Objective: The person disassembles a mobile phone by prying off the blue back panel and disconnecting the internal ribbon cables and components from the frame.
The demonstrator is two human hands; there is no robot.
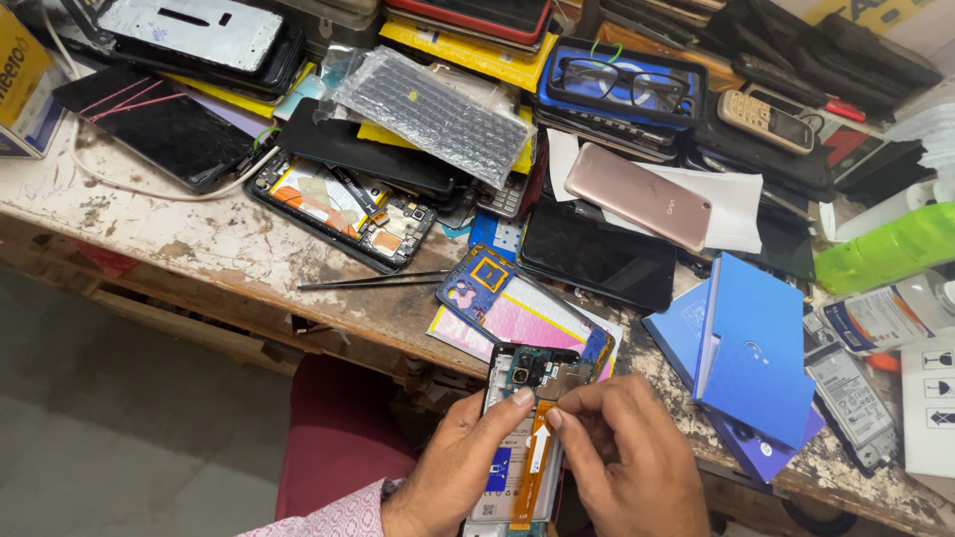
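Observation:
An opened phone (527,398) with its back cover off lies in my two hands near the bench's front edge, showing its circuit board, battery and an orange ribbon cable (538,449). My left hand (460,467) cradles the phone from the left, its fingertip resting on the board. My right hand (627,447) pinches the top of the orange ribbon cable with thumb and forefinger. Just beyond the phone lies a blue phone back cover (517,303) on pink paper.
Black tweezers (373,280) lie on the worn wooden bench (199,249). Another opened phone (343,209), a rose-gold phone (637,196), black screens, spectacles (622,80), a blue box (751,348), a loose battery (854,403), and a green bottle (885,249) crowd the bench.

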